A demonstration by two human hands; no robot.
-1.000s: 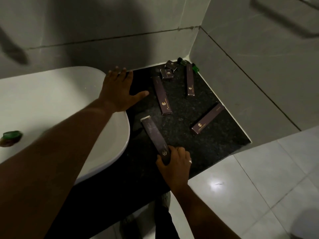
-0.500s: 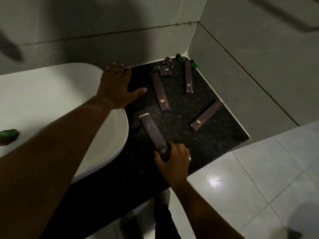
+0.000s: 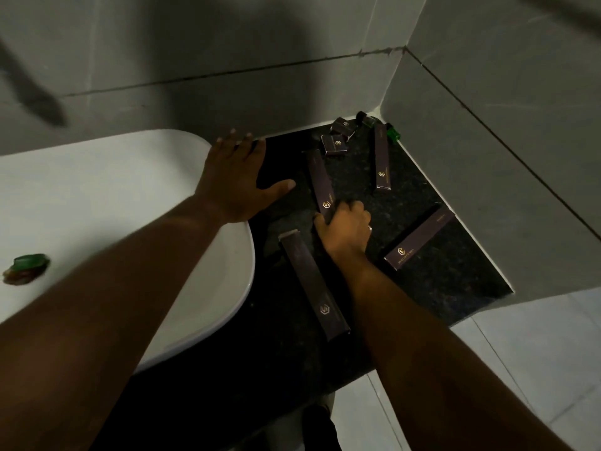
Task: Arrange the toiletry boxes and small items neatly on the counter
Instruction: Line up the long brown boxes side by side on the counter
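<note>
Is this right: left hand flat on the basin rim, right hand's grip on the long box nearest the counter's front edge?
Not quite. In the head view the right hand grips the lower end of the middle long box, not the front long box, which lies free beside the wrist. The left hand does rest flat on the basin rim.

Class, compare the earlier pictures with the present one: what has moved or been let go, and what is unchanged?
The right hand let go of the near long box and reached forward; its fingers now close on the middle long box. The left hand stays flat on the basin edge; the other boxes are unmoved.
</note>
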